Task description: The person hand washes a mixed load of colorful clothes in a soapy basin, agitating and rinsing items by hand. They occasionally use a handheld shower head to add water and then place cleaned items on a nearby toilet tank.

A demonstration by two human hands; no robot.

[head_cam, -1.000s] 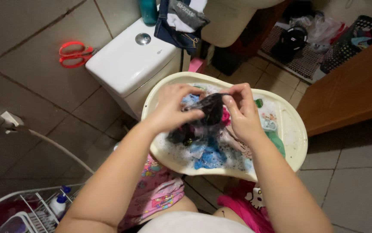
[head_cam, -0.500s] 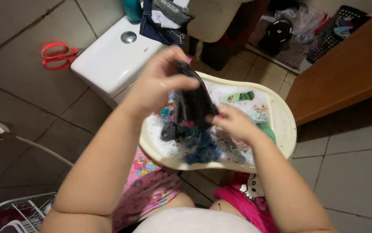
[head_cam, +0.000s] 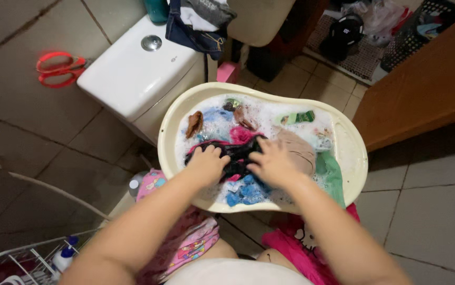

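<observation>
I press a dark garment (head_cam: 235, 154) down into the cream plastic tub (head_cam: 351, 158) with both hands. My left hand (head_cam: 206, 164) lies flat on its left end, fingers bent over the cloth and close together; my right hand (head_cam: 274, 162) lies on its right end, fingers spread a little and pushing on the fabric. Neither hand is closed round it. The garment is black, wet and crumpled, stretched in a band between my hands, with a thin pink edge along its top. It sits near the middle of the tub, on top of blue pieces (head_cam: 246, 192) and beside a pink piece (head_cam: 240, 133), all in white suds. A tan piece (head_cam: 298, 148) lies just right of my right hand, touching it. The tub stands on the tiled floor just beside the white toilet tank (head_cam: 132, 74).
</observation>
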